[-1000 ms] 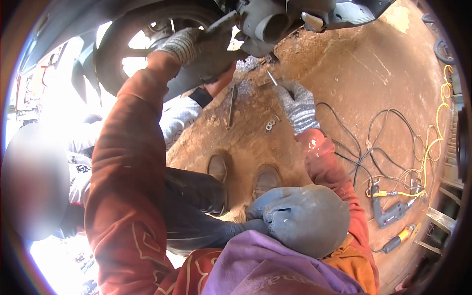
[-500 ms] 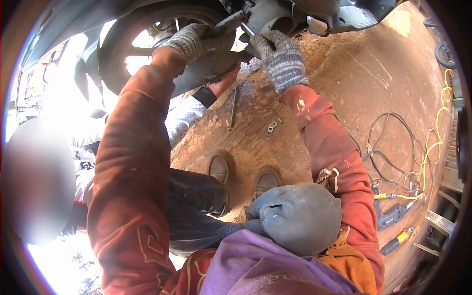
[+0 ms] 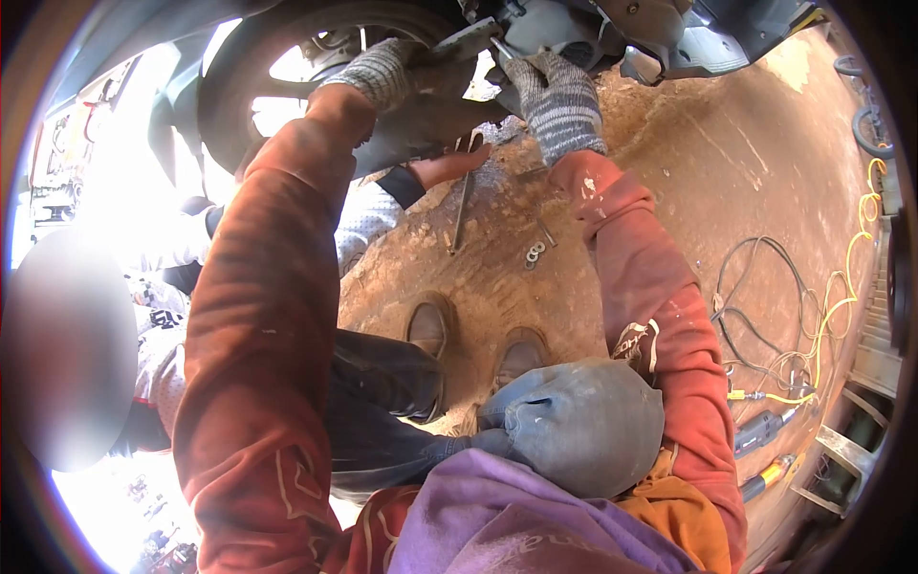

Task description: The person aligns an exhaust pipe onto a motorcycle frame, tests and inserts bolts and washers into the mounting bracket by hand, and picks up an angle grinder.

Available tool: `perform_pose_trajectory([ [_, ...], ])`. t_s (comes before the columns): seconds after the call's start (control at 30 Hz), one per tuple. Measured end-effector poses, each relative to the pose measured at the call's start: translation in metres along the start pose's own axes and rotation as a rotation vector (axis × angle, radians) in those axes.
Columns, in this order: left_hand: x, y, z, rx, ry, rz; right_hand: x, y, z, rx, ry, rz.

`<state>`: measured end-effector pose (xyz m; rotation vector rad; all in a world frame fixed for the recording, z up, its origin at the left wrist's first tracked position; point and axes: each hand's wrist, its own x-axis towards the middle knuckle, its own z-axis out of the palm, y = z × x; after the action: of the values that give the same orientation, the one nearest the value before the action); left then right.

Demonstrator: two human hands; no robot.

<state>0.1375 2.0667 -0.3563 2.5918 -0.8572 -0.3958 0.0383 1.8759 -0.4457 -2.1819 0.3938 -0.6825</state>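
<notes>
My left hand (image 3: 379, 75), in a grey knitted glove, is closed around a flat grey metal arm (image 3: 467, 42) beside the motorcycle wheel (image 3: 229, 105). My gloved right hand (image 3: 557, 100) pinches a thin shiny metal rod (image 3: 501, 48), whose tip is close to the end of that arm. Just behind my right hand is the rounded grey housing (image 3: 555, 33) under the vehicle. Below the wheel, a co-worker's bare hand (image 3: 449, 167) reaches in from the left, fingers extended near a long metal tool (image 3: 462, 212) on the ground.
Several washers (image 3: 534, 254) and a small bolt (image 3: 546, 232) lie on the brown ground near my feet. A black cable (image 3: 755, 241), a yellow hose (image 3: 824, 335), a power drill (image 3: 758, 433) and a yellow-black tool (image 3: 768, 476) are at the right. A co-worker sits at the left.
My right hand has moved up and left from above the ground to the metal arm, bringing the rod. The co-worker's hand has come into fuller view below the wheel.
</notes>
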Motion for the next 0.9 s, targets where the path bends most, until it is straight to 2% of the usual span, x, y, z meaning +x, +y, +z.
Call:
perform_pose_trajectory([
  [0.13,-0.008,0.002,-0.002,-0.033,0.028,0.046,-0.004,-0.019,-0.006,-0.006,0.09,-0.004],
  [0.17,-0.005,-0.001,-0.001,-0.033,0.018,0.027,-0.003,-0.022,-0.005,0.061,0.033,0.051],
  [0.23,-0.002,-0.005,0.001,-0.029,0.01,0.007,-0.005,-0.02,-0.002,0.03,0.033,0.03],
  [0.3,-0.001,-0.01,0.004,0.123,0.134,0.094,-0.006,-0.02,0.004,-0.017,0.08,-0.025],
  [0.4,0.005,-0.007,0.003,0.007,0.026,0.019,-0.005,-0.019,-0.002,-0.053,0.01,0.0],
  [0.57,0.01,-0.01,0.006,0.016,0.066,0.038,-0.004,-0.022,-0.007,-0.173,-0.055,0.005],
  [0.63,0.015,-0.015,0.009,-0.004,0.051,0.029,-0.006,-0.022,-0.012,-0.326,0.022,-0.181],
  [0.67,0.01,-0.007,0.005,-0.012,0.032,-0.009,-0.005,-0.02,-0.012,-0.326,0.019,-0.183],
  [0.73,0.0,0.001,0.003,-0.027,0.018,-0.052,0.003,-0.015,-0.012,-0.518,0.064,-0.269],
  [0.9,0.001,-0.001,0.004,-0.024,0.069,-0.037,0.014,-0.021,-0.016,-0.669,-0.065,-0.323],
])
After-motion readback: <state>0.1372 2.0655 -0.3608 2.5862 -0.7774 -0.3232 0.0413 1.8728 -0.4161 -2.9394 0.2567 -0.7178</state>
